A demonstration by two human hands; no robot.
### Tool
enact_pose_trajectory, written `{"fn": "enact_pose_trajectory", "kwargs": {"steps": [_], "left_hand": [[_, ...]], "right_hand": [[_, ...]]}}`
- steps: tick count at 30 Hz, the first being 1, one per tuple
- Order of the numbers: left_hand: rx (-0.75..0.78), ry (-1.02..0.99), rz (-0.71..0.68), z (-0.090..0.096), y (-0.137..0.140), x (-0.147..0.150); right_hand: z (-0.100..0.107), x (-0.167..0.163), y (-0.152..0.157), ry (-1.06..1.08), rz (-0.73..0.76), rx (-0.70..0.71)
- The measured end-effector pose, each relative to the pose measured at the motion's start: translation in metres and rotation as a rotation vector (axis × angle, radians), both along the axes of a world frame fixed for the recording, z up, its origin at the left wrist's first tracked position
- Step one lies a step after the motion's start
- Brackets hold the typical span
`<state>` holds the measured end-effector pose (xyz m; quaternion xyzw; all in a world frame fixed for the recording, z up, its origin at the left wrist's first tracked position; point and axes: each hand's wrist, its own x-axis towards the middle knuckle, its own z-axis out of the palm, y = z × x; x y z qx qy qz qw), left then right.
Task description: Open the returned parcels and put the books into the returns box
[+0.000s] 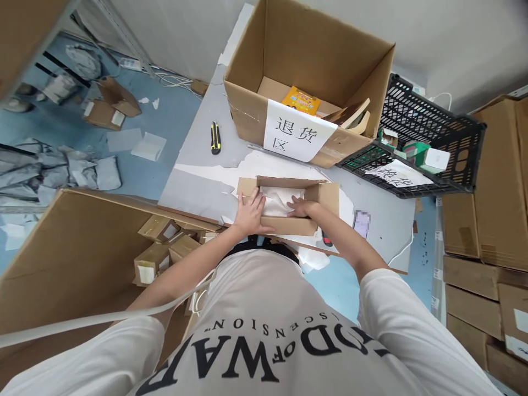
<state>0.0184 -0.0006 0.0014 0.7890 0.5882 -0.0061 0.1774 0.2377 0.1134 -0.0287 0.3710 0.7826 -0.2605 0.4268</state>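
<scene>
A small open cardboard box (pixel 289 226) sits near the table's front edge, its end flaps folded outward. White wrapping paper (pixel 275 202) lies inside it, and anything beneath the paper is hidden. My left hand (pixel 249 213) rests over the box's left end, fingers spread, with the fingertips by the inner edge and the thumb along the near wall. Reaching in from the right, my right hand (pixel 302 207) touches the paper with its fingers stretched and apart.
Behind stands a large carton (pixel 247 110) holding an orange box (pixel 303 100). A black crate (pixel 462 143) is to its right. A yellow-black utility knife (pixel 215 137) and a phone (pixel 362 224) lie on the table (pixel 193 159). Another large carton (pixel 82 247) with small boxes stands at left.
</scene>
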Motion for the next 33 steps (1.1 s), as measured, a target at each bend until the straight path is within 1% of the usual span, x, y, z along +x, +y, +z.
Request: {"fn": "enact_pose_trajectory", "kwargs": {"steps": [2,4,8,12,16,18,21,23,25,29,31,33], "left_hand": [[0.005,-0.019,-0.008,-0.002,0.001,-0.002],[0.012,-0.033,-0.021,-0.004,0.001,-0.004],[0.024,-0.048,-0.049,-0.008,0.001,-0.006],[0.018,-0.047,-0.059,-0.008,0.002,-0.006],[-0.002,-0.028,-0.05,-0.006,0.003,-0.007],[-0.006,-0.023,-0.046,-0.006,0.004,-0.007],[0.004,-0.027,-0.048,-0.007,0.006,-0.008],[0.014,-0.032,-0.054,-0.009,0.006,-0.009],[0.017,-0.04,-0.064,-0.01,0.005,-0.009],[0.021,-0.059,-0.08,-0.011,0.004,-0.009],[0.027,-0.062,-0.079,-0.011,0.004,-0.009],[0.031,-0.063,-0.077,-0.011,0.004,-0.009]], "right_hand": [[-0.008,0.0,-0.003,0.026,0.103,0.048],[-0.014,-0.002,-0.005,0.065,0.168,0.065],[-0.021,-0.009,-0.005,0.144,0.256,0.052],[-0.019,-0.01,-0.002,0.195,0.31,0.03],[-0.017,-0.006,0.006,0.267,0.298,0.013],[-0.018,-0.008,0.011,0.233,0.263,0.015],[-0.023,-0.016,0.013,0.127,0.233,0.023],[-0.027,-0.02,0.01,0.104,0.259,0.035],[-0.031,-0.02,0.005,0.123,0.302,0.051],[-0.036,-0.01,0.0,0.17,0.336,0.078],[-0.037,-0.006,0.001,0.2,0.314,0.084],[-0.034,-0.002,0.004,0.236,0.241,0.077]]}}
